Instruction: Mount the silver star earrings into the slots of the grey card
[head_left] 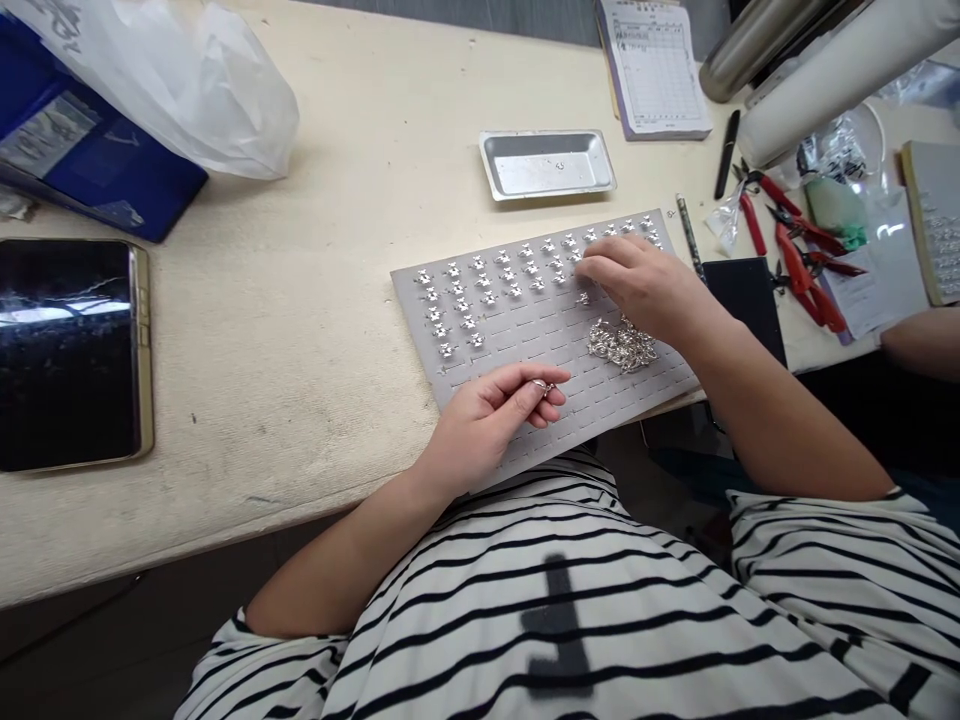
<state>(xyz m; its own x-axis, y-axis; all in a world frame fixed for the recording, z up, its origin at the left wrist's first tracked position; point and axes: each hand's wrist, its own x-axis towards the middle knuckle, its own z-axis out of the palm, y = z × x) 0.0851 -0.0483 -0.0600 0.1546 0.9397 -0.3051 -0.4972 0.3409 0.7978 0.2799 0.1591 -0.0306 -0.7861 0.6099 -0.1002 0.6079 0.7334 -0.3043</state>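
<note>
A grey slotted display board (517, 345) lies tilted at the table's front edge. Small silver rings (505, 273) with sparkling tops stand in rows in its upper slits and down its left side. On the board's right half rests a loose heap of silver rings (622, 346), with a single ring (583, 299) apart above it. My left hand (499, 410) is over the lower board, thumb and fingers pinching a small silver ring (541, 386). Up at the rows, my right hand (645, 285) has its fingertips pressed together against the board; what they hold is hidden.
Behind the board sits a shallow metal tray (547, 172). A phone (67, 355), blue box (97, 150) and white plastic bag (225, 90) are at left. Rightward lie a pen (690, 235), red-handled pliers (802, 270), a notepad (652, 70) and another person's arm (922, 342).
</note>
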